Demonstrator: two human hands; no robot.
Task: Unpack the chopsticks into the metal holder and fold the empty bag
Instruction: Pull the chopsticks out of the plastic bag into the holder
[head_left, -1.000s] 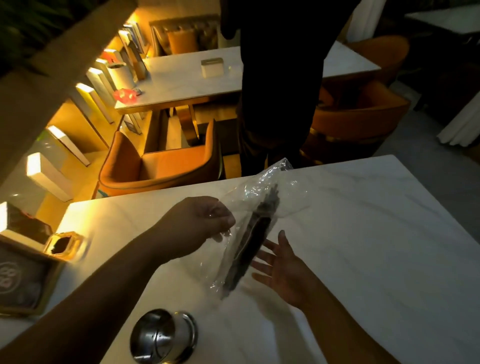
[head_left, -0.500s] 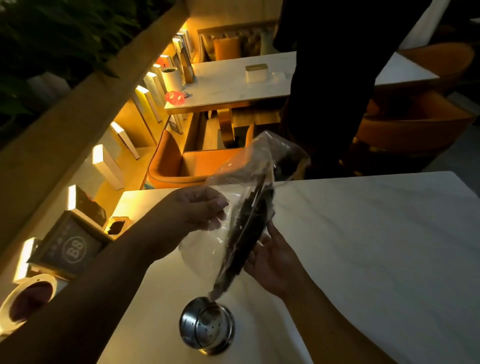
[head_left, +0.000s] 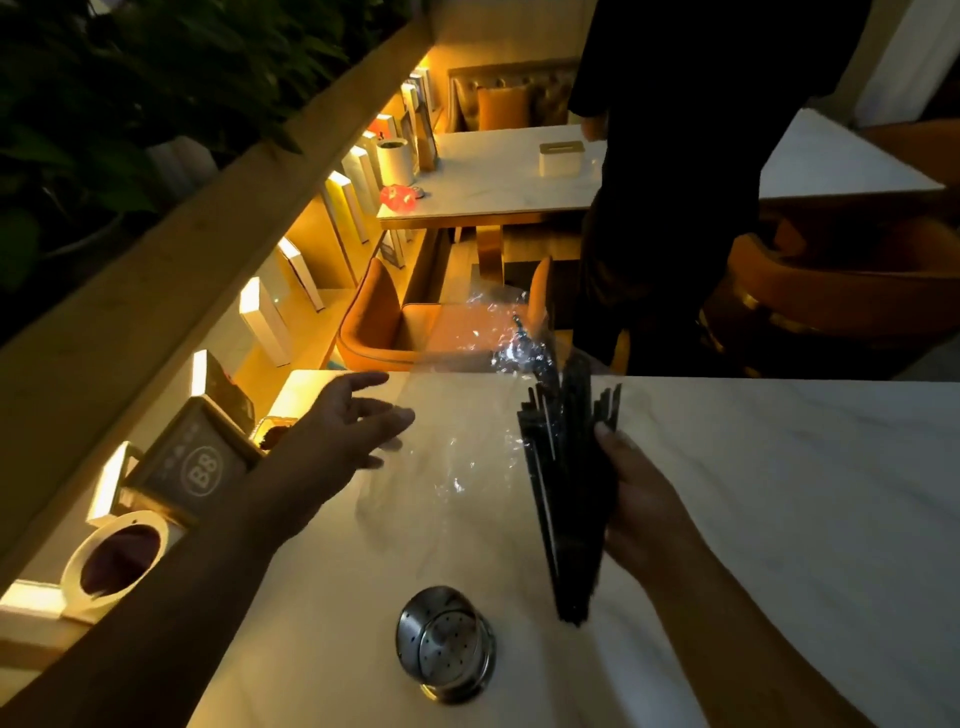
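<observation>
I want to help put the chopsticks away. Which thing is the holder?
Look at the white marble table, at the edge nearest the camera. The metal holder stands there, just left of the dark chopsticks in the right hand. It is the only shiny silver cup, dotted with small holes.

A white marble table (head_left: 779, 519) carries a framed "B8" sign (head_left: 200, 470) at its left edge; beyond stand an orange chair (head_left: 415, 327) and a dark-clothed person (head_left: 675, 182)
</observation>
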